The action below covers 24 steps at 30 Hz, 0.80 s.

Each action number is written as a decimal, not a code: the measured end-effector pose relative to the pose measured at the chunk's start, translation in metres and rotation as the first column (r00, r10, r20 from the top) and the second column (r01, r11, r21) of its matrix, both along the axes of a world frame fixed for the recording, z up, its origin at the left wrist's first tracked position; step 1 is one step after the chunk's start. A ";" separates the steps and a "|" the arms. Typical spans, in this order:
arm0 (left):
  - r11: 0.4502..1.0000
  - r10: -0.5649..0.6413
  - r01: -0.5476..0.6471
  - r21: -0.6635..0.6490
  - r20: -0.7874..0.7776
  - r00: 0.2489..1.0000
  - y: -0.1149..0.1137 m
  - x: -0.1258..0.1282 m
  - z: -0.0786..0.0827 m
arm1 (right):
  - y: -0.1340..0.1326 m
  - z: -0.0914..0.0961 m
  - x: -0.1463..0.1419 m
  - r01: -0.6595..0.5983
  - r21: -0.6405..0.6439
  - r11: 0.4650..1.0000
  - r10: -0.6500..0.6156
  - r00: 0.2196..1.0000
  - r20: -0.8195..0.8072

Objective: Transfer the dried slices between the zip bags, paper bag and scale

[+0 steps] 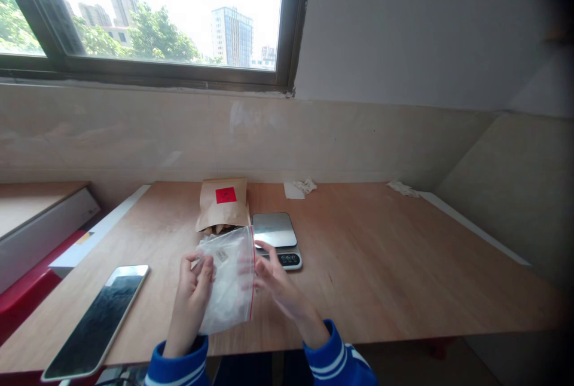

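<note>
A clear plastic zip bag [226, 290] with a red line along its right edge is held up over the near side of the table. My left hand [194, 284] pinches its left side between thumb and fingers. Fingers apart, my right hand [278, 281] is at the red-lined edge; some fingertips show faintly through the plastic, and whether they press on it I cannot tell. Just beyond the bag stands a kitchen scale [274, 230] with a bare metal plate. Left of the scale lies a brown paper bag [223, 207] with a red label, its near end open on brownish pieces.
A smartphone [98, 320] with a cable plugged in lies on the wooden table [381, 266] at the left. Crumpled tissue [305, 186] and another white scrap [403, 189] rest along the back edge. Red stools [27, 302] stand at the left.
</note>
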<state>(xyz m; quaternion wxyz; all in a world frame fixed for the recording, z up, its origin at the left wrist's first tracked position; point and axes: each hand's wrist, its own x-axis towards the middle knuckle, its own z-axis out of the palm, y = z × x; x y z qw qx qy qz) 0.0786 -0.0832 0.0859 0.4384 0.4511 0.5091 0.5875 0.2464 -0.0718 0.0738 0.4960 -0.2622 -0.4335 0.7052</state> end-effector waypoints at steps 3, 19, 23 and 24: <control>0.997 0.073 -0.073 -0.009 -0.016 0.997 0.001 -0.001 -0.002 | -0.007 -0.009 0.003 -0.324 -0.051 0.945 0.328 0.937 0.120; 0.841 0.526 -0.151 0.519 -0.720 0.453 0.019 -0.016 0.018 | 0.007 -0.022 -0.039 -0.006 -0.156 0.988 0.078 0.886 0.457; 0.937 0.282 0.087 0.338 -0.881 0.380 0.024 -0.006 -0.001 | -0.001 -0.024 -0.040 0.067 -0.068 0.995 -0.017 0.827 0.562; 0.952 0.204 0.141 0.273 -0.904 0.375 0.027 -0.004 -0.010 | -0.004 -0.023 -0.036 0.086 -0.034 0.996 -0.049 0.806 0.590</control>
